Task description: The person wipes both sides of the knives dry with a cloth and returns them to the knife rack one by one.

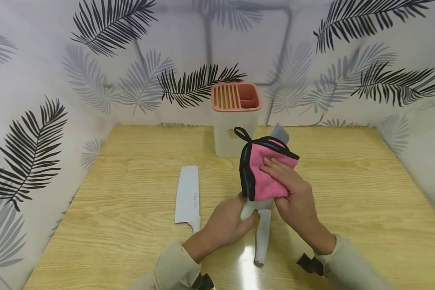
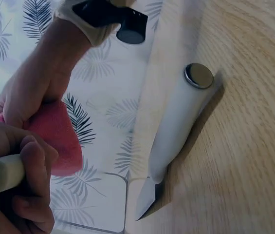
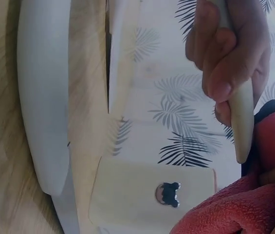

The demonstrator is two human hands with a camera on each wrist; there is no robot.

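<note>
My left hand [image 1: 226, 221] grips the white handle [image 2: 5, 173] of a utensil. Its far end is hidden under a pink cloth [image 1: 262, 173] with black edging and a hanging loop. My right hand [image 1: 295, 191] holds this cloth folded over the utensil, fingers on top. Past the cloth's upper edge shows a grey blade tip [image 1: 280, 133]. Below both hands, a knife with a white handle [image 1: 262, 235] lies on the table, its blade partly covered by the cloth in the head view. To the left lies a white cleaver [image 1: 188, 195], handle toward me.
A cream knife holder [image 1: 235, 135] with a slotted orange-pink top stands at the back of the wooden table [image 1: 130, 181]. Behind it hangs a white backdrop [image 1: 181, 36] with leaf prints. Black devices are strapped at both wrists.
</note>
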